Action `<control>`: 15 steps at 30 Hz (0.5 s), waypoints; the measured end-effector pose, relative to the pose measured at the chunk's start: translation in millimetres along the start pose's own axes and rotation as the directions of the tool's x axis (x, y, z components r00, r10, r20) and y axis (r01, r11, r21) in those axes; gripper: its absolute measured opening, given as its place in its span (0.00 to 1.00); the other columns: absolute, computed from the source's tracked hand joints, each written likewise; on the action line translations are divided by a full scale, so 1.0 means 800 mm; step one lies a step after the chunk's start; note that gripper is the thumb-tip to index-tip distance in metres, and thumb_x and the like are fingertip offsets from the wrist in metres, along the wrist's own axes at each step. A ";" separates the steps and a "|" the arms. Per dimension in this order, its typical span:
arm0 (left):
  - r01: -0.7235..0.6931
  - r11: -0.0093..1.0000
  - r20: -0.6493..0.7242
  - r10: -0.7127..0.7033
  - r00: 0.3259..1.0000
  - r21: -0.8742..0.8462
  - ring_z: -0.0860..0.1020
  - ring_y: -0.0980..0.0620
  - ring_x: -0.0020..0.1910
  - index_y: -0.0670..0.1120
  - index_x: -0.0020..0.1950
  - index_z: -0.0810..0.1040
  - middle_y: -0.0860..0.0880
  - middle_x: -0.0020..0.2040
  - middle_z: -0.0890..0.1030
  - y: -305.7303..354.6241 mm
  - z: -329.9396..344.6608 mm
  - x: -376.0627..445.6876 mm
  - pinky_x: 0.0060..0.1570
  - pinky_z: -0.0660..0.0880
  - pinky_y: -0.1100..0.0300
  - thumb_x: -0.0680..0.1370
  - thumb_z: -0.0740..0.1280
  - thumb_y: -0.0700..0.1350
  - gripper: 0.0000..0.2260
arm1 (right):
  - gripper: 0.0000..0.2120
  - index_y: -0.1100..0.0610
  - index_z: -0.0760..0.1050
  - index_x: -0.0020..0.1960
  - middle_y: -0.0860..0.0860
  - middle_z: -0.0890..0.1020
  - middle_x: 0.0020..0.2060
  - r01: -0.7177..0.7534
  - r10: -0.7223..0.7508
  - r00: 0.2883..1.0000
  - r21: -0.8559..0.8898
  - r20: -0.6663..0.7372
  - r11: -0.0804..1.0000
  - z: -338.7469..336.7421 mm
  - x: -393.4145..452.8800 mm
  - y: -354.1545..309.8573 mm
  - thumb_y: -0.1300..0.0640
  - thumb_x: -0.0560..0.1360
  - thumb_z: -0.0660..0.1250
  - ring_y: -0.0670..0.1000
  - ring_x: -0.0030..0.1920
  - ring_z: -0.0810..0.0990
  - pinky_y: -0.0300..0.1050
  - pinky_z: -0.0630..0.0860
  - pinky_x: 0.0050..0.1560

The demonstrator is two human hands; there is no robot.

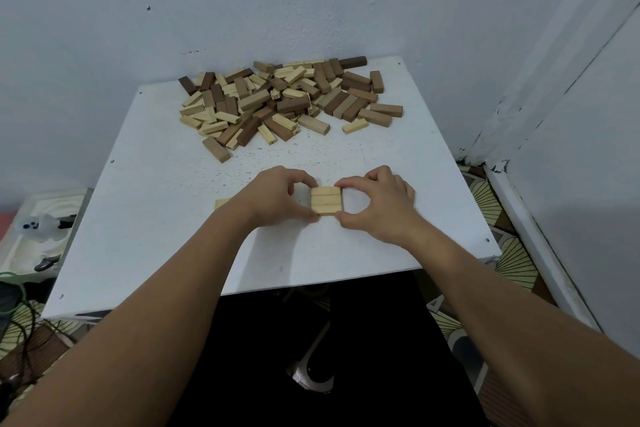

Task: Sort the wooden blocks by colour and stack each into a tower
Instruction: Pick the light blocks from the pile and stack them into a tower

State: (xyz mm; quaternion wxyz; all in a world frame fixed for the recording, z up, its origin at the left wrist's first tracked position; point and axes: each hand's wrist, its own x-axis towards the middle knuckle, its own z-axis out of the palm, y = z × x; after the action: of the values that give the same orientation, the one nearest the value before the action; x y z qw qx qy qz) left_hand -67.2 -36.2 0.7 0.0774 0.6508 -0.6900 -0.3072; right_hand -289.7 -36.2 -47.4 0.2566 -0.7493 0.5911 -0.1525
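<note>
Both of my hands, the left hand [277,198] and the right hand [377,203], have their grip clamped on three pale blocks [326,200] side by side on the counter [145,218], so only this first layer exists, while the mixed pile [287,97] behind waits unsorted.

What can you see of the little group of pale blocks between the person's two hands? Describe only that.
The group of pale blocks is three light, unpainted-looking wooden bars lying flat side by side on the white table, long sides touching, forming a rough square. The left hand and right hand pinch it from either side with thumb and fingertips. It sits near the table's front, apart from the mixed pile.
</note>
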 end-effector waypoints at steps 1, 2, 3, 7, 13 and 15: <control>-0.018 1.000 -0.016 0.018 1.000 0.019 0.72 0.54 0.47 0.63 0.60 0.80 0.53 0.48 0.71 -0.001 0.001 0.000 0.42 0.67 0.58 0.68 0.82 0.56 0.23 | 0.25 0.32 0.74 0.67 0.44 0.65 0.57 0.009 -0.009 1.000 -0.016 -0.010 1.000 0.001 0.000 -0.002 0.37 0.71 0.73 0.49 0.64 0.64 0.43 0.51 0.64; -0.032 0.999 -0.033 0.034 0.999 0.036 0.71 0.52 0.51 0.64 0.61 0.80 0.53 0.50 0.70 -0.004 0.002 -0.001 0.45 0.68 0.57 0.68 0.82 0.57 0.24 | 0.25 0.33 0.74 0.67 0.44 0.66 0.56 0.026 -0.027 0.999 -0.036 -0.021 0.999 0.003 -0.001 -0.004 0.37 0.70 0.73 0.49 0.63 0.65 0.44 0.51 0.64; -0.043 0.998 -0.050 0.046 0.998 0.051 0.70 0.51 0.55 0.65 0.61 0.79 0.53 0.51 0.69 -0.007 0.002 -0.002 0.47 0.68 0.56 0.68 0.82 0.58 0.24 | 0.26 0.34 0.74 0.66 0.44 0.66 0.56 0.049 -0.051 0.998 -0.051 -0.033 0.997 0.005 -0.001 -0.007 0.37 0.70 0.73 0.49 0.62 0.66 0.44 0.52 0.64; -0.049 0.994 -0.094 0.058 0.994 0.096 0.63 0.49 0.59 0.67 0.63 0.77 0.54 0.50 0.65 -0.027 -0.019 -0.018 0.57 0.68 0.52 0.69 0.80 0.59 0.25 | 0.26 0.38 0.75 0.65 0.44 0.67 0.54 0.157 -0.159 0.984 -0.038 -0.075 0.987 0.015 0.008 -0.033 0.38 0.68 0.74 0.50 0.60 0.68 0.44 0.56 0.63; -0.001 0.999 -0.145 0.008 0.989 0.053 0.62 0.50 0.59 0.66 0.62 0.79 0.52 0.52 0.66 -0.083 -0.072 -0.059 0.58 0.66 0.53 0.68 0.82 0.56 0.25 | 0.26 0.39 0.76 0.64 0.43 0.67 0.54 0.284 -0.281 0.958 0.068 -0.051 0.956 0.041 0.025 -0.099 0.40 0.68 0.76 0.49 0.58 0.67 0.47 0.63 0.65; 0.029 0.999 -0.145 -0.022 0.989 0.041 0.63 0.50 0.59 0.66 0.63 0.79 0.54 0.52 0.66 -0.101 -0.084 -0.071 0.59 0.67 0.52 0.68 0.82 0.58 0.25 | 0.26 0.40 0.76 0.64 0.44 0.67 0.55 0.300 -0.298 0.954 0.101 -0.030 0.949 0.052 0.030 -0.119 0.41 0.68 0.76 0.49 0.59 0.67 0.48 0.64 0.66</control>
State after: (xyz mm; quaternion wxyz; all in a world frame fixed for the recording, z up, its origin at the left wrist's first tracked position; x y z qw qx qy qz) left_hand 43.4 -1.2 29.1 0.1092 0.6816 -0.6807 -0.2455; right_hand -184.1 -34.8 -29.7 0.2650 -0.8146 0.4640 -0.2258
